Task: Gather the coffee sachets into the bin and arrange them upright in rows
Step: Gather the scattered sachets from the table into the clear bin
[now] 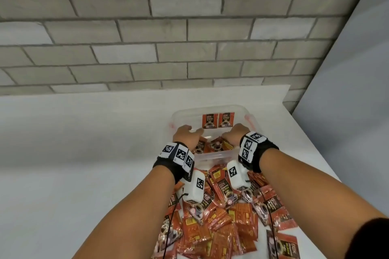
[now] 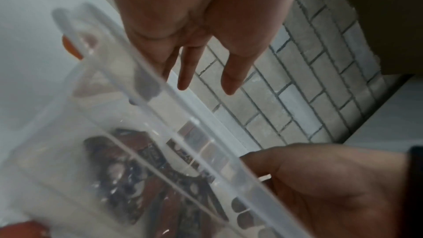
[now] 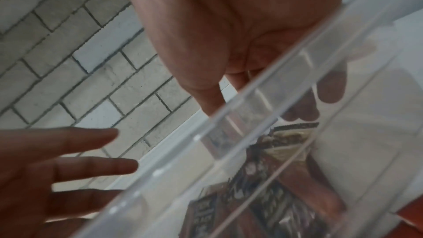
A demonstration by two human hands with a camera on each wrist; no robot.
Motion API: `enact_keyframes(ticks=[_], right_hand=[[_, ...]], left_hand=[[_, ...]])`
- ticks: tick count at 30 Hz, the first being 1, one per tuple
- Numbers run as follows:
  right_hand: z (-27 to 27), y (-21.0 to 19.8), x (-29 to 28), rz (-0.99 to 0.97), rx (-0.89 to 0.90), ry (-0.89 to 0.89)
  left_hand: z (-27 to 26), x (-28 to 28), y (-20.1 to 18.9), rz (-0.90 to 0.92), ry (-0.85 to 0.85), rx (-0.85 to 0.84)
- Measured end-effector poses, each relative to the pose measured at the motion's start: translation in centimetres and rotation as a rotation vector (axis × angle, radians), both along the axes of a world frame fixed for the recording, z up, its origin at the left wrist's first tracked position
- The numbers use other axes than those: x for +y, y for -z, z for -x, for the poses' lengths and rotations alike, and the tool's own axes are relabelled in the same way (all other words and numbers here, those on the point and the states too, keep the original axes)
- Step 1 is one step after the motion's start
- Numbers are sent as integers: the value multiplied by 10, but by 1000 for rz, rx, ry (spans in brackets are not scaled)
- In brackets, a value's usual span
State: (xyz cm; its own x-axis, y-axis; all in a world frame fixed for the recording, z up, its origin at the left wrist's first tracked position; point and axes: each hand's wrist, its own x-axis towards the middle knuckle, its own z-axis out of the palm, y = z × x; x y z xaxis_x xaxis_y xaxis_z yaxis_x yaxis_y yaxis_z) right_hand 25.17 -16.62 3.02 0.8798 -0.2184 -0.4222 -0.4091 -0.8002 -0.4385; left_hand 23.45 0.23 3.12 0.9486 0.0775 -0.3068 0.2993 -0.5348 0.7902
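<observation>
Seen from the head camera: a clear plastic bin (image 1: 212, 154) on the white table (image 1: 84, 132), close to the grey brick wall (image 1: 147, 27). Inside the bin, at the far wall, two coffee sachets (image 1: 218, 120) standing upright side by side, faces toward the camera. Nearer in the bin, several more sachets (image 1: 212, 145) lying flat and tilted, not in any row. In front of the bin, on the table, a large loose pile of sachets (image 1: 221, 223), red and orange, overlapping in all directions.

Both hands reached over the near rim into the bin. Left hand (image 1: 185, 133) at the left side of the bin, fingers spread and relaxed, holding nothing; same in the left wrist view, where the fingers (image 2: 233, 79) hang straight above the rim. Right hand (image 1: 233, 132) at the right side of the bin, lowered toward the flat sachets; in the right wrist view the fingers (image 3: 329, 88) seen behind the clear wall, just above a sachet, but grip or only touch impossible to tell through the blurred plastic.

Black bands with square markers (image 1: 179, 153) on both wrists, white camera units below them.
</observation>
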Motion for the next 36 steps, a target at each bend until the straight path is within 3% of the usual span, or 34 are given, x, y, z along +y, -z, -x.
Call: enact_keyframes(ticks=[5, 9, 11, 15, 20, 23, 32, 36], right_hand=[[13, -12, -8, -39, -159, -59], [65, -22, -9, -177, -399, -85], [89, -19, -3, -156, -334, -159], [117, 11, 3, 95, -114, -307], [129, 35, 11, 235, -68, -346], [130, 41, 15, 243, -55, -337], [134, 23, 19, 40, -156, -335], [142, 22, 35, 15, -158, -376]], left_hand=[[40, 28, -21, 271, -76, -127], [79, 71, 0, 240, -266, -54], [92, 83, 21, 117, -290, -12], [108, 86, 49, -245, -103, 77], [113, 95, 60, -519, 10, 149], [114, 92, 62, -536, 68, 167], [119, 98, 53, -262, -29, 55], [129, 103, 57, -361, 0, 69]])
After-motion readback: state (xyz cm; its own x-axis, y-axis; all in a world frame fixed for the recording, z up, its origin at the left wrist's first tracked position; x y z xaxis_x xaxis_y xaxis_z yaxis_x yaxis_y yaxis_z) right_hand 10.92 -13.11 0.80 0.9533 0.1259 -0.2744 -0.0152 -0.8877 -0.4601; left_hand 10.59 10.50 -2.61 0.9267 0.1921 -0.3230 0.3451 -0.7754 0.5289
